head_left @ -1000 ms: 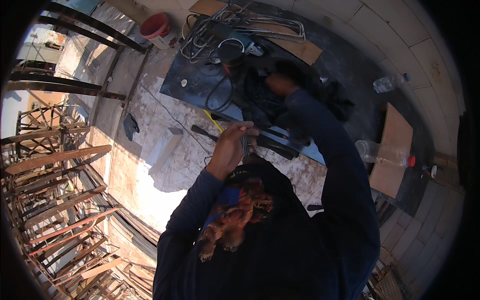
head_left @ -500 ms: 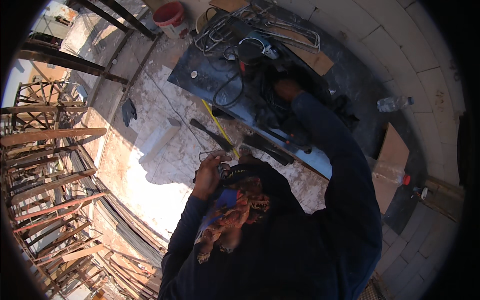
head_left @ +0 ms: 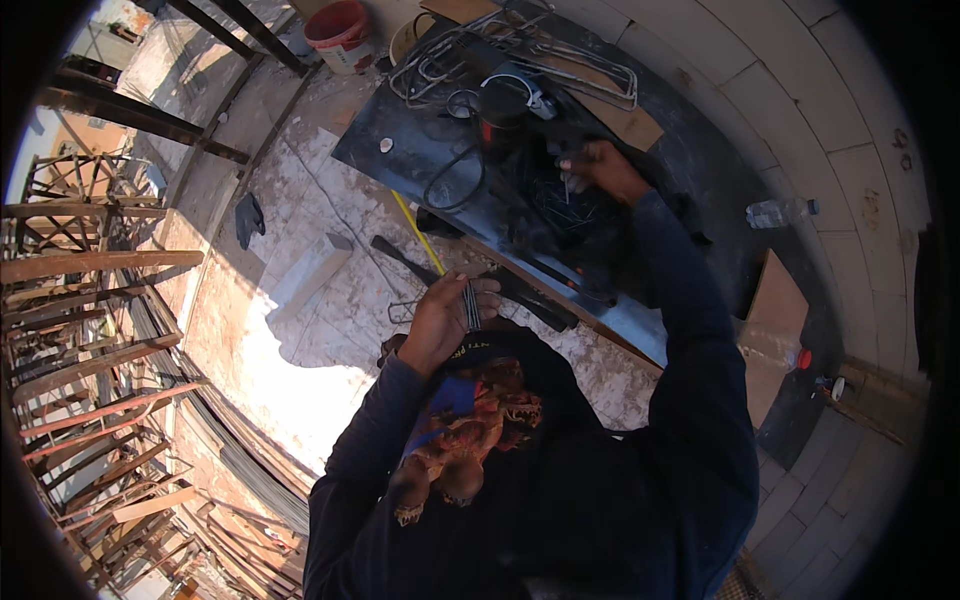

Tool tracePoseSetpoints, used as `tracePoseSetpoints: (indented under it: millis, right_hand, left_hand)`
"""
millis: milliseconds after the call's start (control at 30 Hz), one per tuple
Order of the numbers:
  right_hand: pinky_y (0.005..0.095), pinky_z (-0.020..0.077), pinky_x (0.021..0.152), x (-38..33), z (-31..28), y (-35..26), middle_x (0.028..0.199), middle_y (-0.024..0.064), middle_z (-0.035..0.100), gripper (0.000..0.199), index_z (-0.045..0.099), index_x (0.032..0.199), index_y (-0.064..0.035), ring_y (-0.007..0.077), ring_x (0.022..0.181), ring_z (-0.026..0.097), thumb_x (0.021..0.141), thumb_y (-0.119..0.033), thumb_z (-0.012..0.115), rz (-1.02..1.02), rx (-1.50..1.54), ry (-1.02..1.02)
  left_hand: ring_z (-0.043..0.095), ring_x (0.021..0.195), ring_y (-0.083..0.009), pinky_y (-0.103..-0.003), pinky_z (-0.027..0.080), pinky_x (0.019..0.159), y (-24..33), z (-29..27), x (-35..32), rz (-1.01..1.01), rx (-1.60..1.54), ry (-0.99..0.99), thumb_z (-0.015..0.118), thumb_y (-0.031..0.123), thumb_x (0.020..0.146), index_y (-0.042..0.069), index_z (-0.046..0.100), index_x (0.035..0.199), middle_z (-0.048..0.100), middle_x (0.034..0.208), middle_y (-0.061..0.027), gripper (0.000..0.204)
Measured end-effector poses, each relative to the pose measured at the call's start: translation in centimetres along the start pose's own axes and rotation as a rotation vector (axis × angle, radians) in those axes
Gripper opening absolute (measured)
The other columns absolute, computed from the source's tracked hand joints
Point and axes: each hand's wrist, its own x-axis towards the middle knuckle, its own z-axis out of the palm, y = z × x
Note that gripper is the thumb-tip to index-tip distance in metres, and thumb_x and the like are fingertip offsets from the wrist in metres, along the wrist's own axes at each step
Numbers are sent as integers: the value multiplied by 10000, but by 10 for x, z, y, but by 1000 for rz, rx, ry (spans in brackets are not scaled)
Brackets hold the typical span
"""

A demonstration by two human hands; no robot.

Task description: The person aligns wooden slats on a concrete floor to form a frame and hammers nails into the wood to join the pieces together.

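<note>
My left hand (head_left: 447, 318), in front of my chest, is closed around a small bundle of thin grey nails (head_left: 472, 305). Over the dark work table (head_left: 400, 150), my right hand (head_left: 608, 172) pinches a thin nail (head_left: 567, 185) between thumb and fingertips. Beneath it lies an opened black plastic bag (head_left: 560, 222) with several loose nails inside. Just beyond the bag rests a power tool (head_left: 503, 103) with a black disc and a pale curved guard, its cable looping across the table.
Bent steel wire stirrups (head_left: 420, 70) and a brown board (head_left: 635, 127) lie at the table's far end. A clear bottle (head_left: 780, 213) is on the right by the block wall (head_left: 850, 165). A red bucket (head_left: 340, 30), a white block (head_left: 312, 280) and a dark glove (head_left: 249, 220) sit on the floor.
My right hand has lifted out of the black bag with a nail in its fingers. My left hand has shifted slightly right and up, showing the bundled nails more plainly.
</note>
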Motion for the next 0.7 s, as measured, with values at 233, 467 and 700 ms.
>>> tracePoseSetpoints:
  millis: [233,467,700]
  right_hand:
    - [239,479,574,-77,51,-63,788,46,686,204,684,948,0,102,679,639,912,-199,655,-38,59,-181]
    - [261,472,599,-68,19,-33,785,56,678,193,689,947,-5,116,699,618,944,-176,602,-188,-273,191]
    - [442,533,799,-6,-7,29,955,212,680,231,692,948,1,396,874,654,724,-6,634,-119,-1192,-30]
  left_hand:
    - [593,1046,-315,-429,476,924,1,69,47,-74,-175,-222,309,510,1005,-66,412,1315,560,1184,-218,662]
    - [585,1060,-308,-442,465,940,-11,69,63,-111,-238,-296,357,463,1003,-54,374,1368,557,1205,-206,634]
    - [652,833,-227,-340,550,733,-8,74,56,-63,124,-227,505,110,970,-39,393,1352,600,1128,-191,425]
